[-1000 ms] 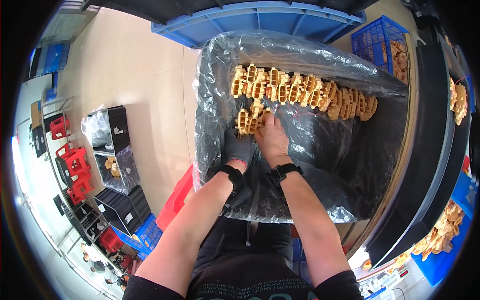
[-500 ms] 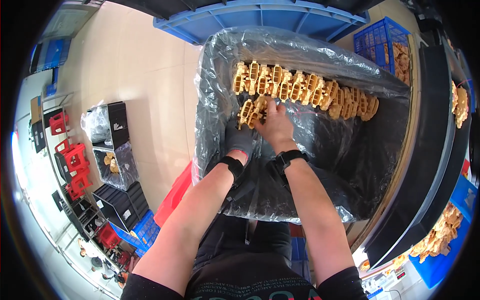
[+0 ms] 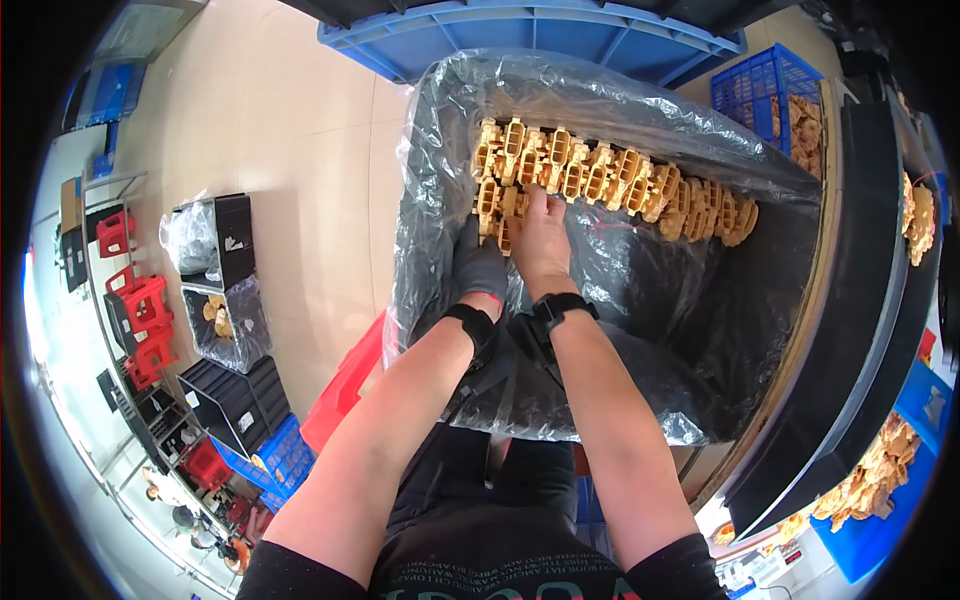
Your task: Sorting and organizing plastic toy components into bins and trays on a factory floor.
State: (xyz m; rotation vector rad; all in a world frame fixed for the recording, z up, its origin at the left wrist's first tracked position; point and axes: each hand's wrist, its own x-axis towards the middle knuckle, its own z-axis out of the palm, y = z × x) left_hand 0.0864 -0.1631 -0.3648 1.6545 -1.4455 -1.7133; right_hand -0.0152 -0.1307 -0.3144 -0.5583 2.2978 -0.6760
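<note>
I see a bin lined with dark plastic film (image 3: 600, 330); a row of tan moulded parts (image 3: 610, 180) runs along its far wall, with a short second stack (image 3: 495, 210) started at the far left corner. My gloved left hand (image 3: 480, 265) and bare right hand (image 3: 540, 240) press side by side on that stack, fingers flat and close together; whether either grips a part I cannot tell. A blue crate (image 3: 530, 30) stands beyond the bin, a blue basket (image 3: 765, 95) of similar parts at its right.
</note>
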